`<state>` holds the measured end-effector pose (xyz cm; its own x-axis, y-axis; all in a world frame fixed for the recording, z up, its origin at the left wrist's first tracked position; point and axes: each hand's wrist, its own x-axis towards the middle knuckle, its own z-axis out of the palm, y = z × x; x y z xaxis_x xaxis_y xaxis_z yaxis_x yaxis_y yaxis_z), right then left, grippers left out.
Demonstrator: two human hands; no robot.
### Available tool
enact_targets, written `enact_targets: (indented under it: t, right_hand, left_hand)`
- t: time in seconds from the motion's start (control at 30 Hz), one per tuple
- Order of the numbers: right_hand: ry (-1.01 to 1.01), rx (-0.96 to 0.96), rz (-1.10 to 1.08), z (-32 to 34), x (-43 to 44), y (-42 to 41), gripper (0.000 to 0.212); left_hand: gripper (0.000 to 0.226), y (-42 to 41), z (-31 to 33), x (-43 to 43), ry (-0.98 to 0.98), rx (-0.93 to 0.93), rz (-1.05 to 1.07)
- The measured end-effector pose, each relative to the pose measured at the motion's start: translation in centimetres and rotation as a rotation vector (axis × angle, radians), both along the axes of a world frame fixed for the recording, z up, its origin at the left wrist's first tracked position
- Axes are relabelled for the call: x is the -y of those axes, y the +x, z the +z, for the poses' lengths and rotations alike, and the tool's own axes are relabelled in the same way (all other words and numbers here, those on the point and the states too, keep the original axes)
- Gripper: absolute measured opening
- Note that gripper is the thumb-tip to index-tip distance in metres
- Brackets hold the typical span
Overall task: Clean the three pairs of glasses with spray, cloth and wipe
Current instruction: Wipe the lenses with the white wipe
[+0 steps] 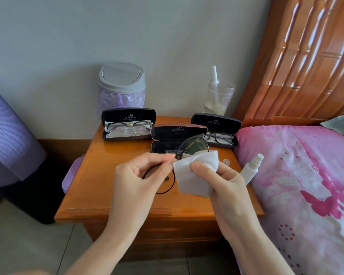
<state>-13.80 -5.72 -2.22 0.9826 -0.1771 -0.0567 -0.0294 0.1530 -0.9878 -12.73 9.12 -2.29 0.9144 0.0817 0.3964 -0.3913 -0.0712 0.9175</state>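
I hold one pair of glasses (193,148), a round dark-rimmed pair, above the middle of the wooden worktop (111,195). My left hand (139,175) pinches the frame near the bridge between thumb and forefinger, with the other fingers loosely curled. One lens stands up beyond my fingers. The second rim shows as a thin dark loop below my left hand.

My right hand (220,183) grips a white wipe (195,175). The thumb presses on its front and the fingers are curled behind it. The wipe folds over the lower edge of the raised lens.

Three open glasses cases sit toward the back of the worktop. The left case (127,114) holds a dark-framed pair (127,127) lying on a pale cloth. The middle case (167,133) is just behind the pair in my hands, and no glasses show in the part I can see. The right case (216,120) holds another dark-framed pair (219,138).

The white spray bottle (250,169) lies tilted on the edge of the pink bed cover (306,175), just beside my right hand, with its nozzle uncapped. A small clear cap (226,161) stands on the worktop near it.

Against the wall behind the cases are a grey lidded bin (122,84) with a purple liner and a clear jar (216,98) with a white sprayer in it.
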Motion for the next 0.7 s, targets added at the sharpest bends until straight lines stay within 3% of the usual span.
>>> enact_targets:
  t: [0.23, 0.47, 0.57, 0.7]
  right_hand:
    - [-0.063, 0.017, -0.002, 0.0, -1.0, 0.3, 0.034]
    - [0.094, 0.037, -0.013, 1.2, -0.9, 1.4, 0.042]
    - [0.183, 0.052, -0.025, 1.8, -0.8, 1.5, 0.042]
    - [0.154, 0.075, -0.023, 1.6, -1.0, 1.3, 0.041]
  left_hand:
    - [0.018, -0.2, 0.1, 0.1, 0.116, 0.038, -0.026]
    - [0.015, -0.4, 0.0, 0.3, 0.097, 0.035, -0.054]
    - [0.027, -0.2, -0.4, 0.3, 0.133, 0.048, -0.024]
    - [0.033, -0.1, -0.7, 0.3, 0.168, 0.052, 0.017]
